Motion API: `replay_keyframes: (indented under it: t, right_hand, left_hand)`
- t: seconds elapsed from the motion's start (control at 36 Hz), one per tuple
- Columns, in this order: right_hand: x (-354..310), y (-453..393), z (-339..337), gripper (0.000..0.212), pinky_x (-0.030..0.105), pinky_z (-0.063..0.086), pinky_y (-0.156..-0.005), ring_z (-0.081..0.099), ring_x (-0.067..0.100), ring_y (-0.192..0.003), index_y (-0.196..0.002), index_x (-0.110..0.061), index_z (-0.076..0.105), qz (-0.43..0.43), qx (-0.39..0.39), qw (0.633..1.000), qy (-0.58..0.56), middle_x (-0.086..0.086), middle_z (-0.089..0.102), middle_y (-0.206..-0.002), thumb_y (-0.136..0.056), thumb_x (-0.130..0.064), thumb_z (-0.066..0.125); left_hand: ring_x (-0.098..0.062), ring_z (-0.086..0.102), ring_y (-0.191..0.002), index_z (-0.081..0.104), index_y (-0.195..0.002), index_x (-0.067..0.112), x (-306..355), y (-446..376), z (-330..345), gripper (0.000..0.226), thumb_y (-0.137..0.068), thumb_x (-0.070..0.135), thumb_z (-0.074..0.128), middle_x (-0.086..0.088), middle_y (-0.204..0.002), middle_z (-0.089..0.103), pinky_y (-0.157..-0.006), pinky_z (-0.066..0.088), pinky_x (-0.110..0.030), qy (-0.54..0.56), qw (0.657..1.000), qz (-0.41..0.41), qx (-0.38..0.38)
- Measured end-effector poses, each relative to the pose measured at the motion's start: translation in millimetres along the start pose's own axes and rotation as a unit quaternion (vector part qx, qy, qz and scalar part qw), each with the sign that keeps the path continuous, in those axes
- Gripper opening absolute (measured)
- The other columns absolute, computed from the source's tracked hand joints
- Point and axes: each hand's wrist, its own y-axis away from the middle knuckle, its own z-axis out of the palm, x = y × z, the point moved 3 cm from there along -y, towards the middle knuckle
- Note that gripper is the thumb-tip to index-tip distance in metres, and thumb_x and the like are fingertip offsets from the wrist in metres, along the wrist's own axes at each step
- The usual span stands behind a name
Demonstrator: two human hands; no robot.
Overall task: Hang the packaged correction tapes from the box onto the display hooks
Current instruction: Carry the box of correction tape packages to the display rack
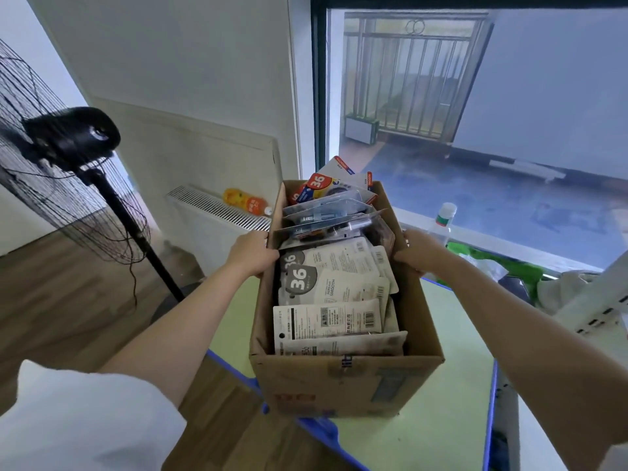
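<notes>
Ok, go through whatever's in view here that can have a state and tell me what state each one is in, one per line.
cardboard box: open-topped, on the green table, held at both sides.
packaged correction tapes: piled inside the box, none taken out.
left hand: grips the box's left wall.
right hand: grips the box's right wall.
standing fan: blades not discernible, cannot tell if running.
bottle: upright, cap on.

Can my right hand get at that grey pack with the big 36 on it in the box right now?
Probably not right away. The right hand is gripping the side of the cardboard box, as is the left hand. The grey 36 pack lies uncovered on top, so once the right hand lets go, nothing blocks it.
</notes>
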Motion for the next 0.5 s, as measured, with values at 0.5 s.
replay_keyframes:
  t: [0.5]
  right_hand:
    - [-46, 19, 30, 0.017, 0.017, 0.043, -0.045, 0.060, 0.016, -0.050, -0.070, -0.008, 0.058, -0.085, -0.016, 0.996, 0.005, 0.005, 0.059, -0.062, -0.086, -0.013, 0.062]
  left_hand:
    - [-0.023, 0.060, -0.070, 0.066, -0.083, 0.013, -61, 76, -26, 0.002, -0.081, 0.013, 0.066, -0.008, -0.079, 0.065, -0.046, 0.033, -0.018, 0.011, 0.994, -0.073, 0.086]
